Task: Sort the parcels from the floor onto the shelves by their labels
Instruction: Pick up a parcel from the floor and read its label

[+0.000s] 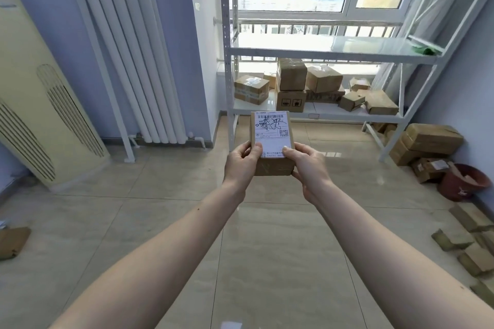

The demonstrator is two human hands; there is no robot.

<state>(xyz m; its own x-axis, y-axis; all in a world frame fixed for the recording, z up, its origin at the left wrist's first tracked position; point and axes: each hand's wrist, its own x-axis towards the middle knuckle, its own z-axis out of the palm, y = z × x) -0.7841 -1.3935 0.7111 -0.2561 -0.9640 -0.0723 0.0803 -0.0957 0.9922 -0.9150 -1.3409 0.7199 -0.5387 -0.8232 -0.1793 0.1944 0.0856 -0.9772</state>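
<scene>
A small brown parcel (271, 132) with a white shipping label and black handwriting on top is held out in front of me, level with the lowest shelf. My left hand (240, 161) grips its near left corner and my right hand (307, 165) grips its near right corner, thumbs on the label. Ahead stands a white metal shelf rack (320, 47). Its lowest shelf (344, 114) carries several cardboard parcels (291, 75). The middle shelf shows only a green scrap (425, 50) at its right end.
More parcels (430, 141) lie on the tiled floor under the rack's right side, beside a red bucket (462, 181). Flat cardboard pieces (470, 246) are strewn at the right edge, one box (13, 242) at the left. A radiator (133, 48) and a standing air conditioner (40, 115) line the left wall.
</scene>
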